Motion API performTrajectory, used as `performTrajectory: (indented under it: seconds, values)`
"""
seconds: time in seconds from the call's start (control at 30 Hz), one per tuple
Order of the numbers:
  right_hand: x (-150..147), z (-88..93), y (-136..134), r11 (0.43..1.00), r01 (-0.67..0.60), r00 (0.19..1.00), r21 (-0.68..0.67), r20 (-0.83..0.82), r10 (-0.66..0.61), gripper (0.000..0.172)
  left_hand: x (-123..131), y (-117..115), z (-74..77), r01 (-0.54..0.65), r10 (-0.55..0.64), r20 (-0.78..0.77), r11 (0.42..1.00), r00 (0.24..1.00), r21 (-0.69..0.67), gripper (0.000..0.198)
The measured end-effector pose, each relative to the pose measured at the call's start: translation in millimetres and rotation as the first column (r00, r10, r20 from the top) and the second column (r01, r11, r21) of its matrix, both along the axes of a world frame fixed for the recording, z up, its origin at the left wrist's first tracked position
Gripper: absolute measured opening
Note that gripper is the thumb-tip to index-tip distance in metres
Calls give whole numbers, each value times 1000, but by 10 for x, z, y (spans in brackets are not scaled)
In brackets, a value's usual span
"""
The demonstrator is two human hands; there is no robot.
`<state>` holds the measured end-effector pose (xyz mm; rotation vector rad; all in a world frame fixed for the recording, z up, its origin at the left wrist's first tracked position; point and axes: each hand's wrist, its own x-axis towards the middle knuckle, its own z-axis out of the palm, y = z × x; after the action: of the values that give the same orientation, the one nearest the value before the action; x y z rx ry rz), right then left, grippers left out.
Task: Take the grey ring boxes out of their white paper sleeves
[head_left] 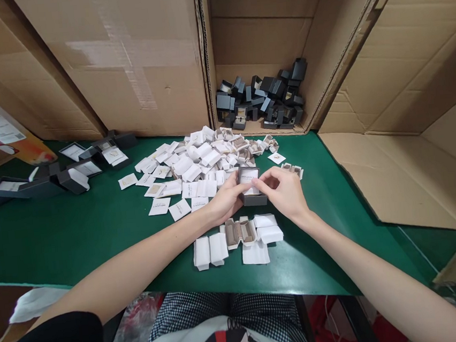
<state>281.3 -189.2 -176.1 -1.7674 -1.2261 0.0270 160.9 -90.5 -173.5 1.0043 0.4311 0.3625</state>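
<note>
A small black jewelry box [255, 199] stands with its lid up at the middle of the green table, between my hands. My left hand [227, 197] grips it from the left side, the thumb reaching over its inner edge. With thumb and forefinger, my right hand [281, 190] pinches at a white printed card [248, 176] in the lid. Behind my hands spreads a pile of white cards and folded paper inserts [200, 160]. Closer to me lie several white folded inserts [218, 247] and an opened one with a brown inside [240, 231].
A cardboard carton [263, 38] lying on its side holds a heap of black boxes [271, 97]. More open black boxes [73, 178] line the left of the table, near an orange and pink container [4, 128]. A carton flap [390, 182] extends over the right side.
</note>
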Motion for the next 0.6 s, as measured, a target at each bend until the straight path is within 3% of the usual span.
performTrajectory:
  seconds: [0.37,0.6]
  values:
    - [22,-3,-7,999,-24,997,-41,-76,21,19,3,19,-44,21,-22,20,998,1000,57,41]
    - [40,4,-8,997,-72,977,-41,-204,62,23,-17,32,-27,103,-101,-22,988,995,118,53]
